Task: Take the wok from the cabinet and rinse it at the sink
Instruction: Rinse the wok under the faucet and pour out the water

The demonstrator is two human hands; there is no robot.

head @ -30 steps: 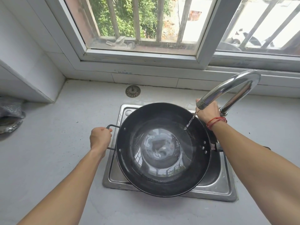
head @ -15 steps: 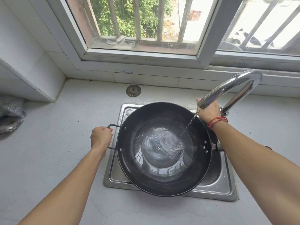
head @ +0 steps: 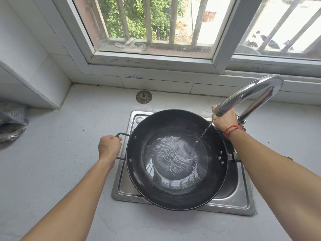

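The left hand (head: 109, 146) is closed in a fist around the small loop handle (head: 123, 134) on the left side of a wok (head: 137, 171). The right hand (head: 225, 120) is at the wok's far right rim, just behind the mouth of a tap (head: 251, 91). Its fingers are hidden, so it is impossible to tell whether it grips the spout, the rim, or nothing. A red string bracelet (head: 233, 130) circles that wrist.

The wok lies between the two hands, directly over a small steel sink (head: 232, 197), and is wider than the basin. Its line from handle to handle runs left to right. The loop handle is in the left hand, and a short stub of a second handle (head: 234, 156) pokes out on the right, just under the right forearm. The right hand is the nearer one to that stub. Tipping the water out would probably need that second grip, since the left hand alone holds the wok.

The wok is round, deep and black, with rivets showing on its inner wall. A thin stream (head: 205, 132) falls from the tap into its right side, and a rippling pool of water (head: 175, 157) covers the bottom.

Around the sink is a pale grey counter (head: 60, 162). A round metal sink strainer (head: 143, 97) lies on it behind the sink, and a grey cloth (head: 10, 122) sits at the far left. A barred window (head: 156, 23) is above.
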